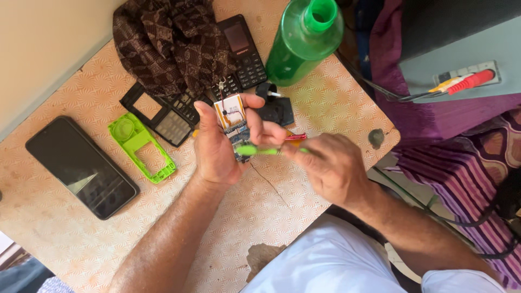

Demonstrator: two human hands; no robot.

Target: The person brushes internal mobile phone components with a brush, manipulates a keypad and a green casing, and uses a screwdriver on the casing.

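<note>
My left hand [217, 144] grips a small bare phone circuit board [233, 122] with thin wires, held upright over the patterned table [70, 228]. In my right hand [328, 165] is a green tool [255, 150], a thin brush or pick, and its tip touches the lower end of the board. A red-handled tool [296, 137] lies just behind my right fingers.
A green phone shell [142, 147], a black front frame with keypad [163, 116], a black keypad phone [244, 51], a black back cover [277, 111] and a large dark smartphone [81, 167] lie around. A brown patterned cloth [168, 43] and a green plastic bottle [304, 40] sit at the back.
</note>
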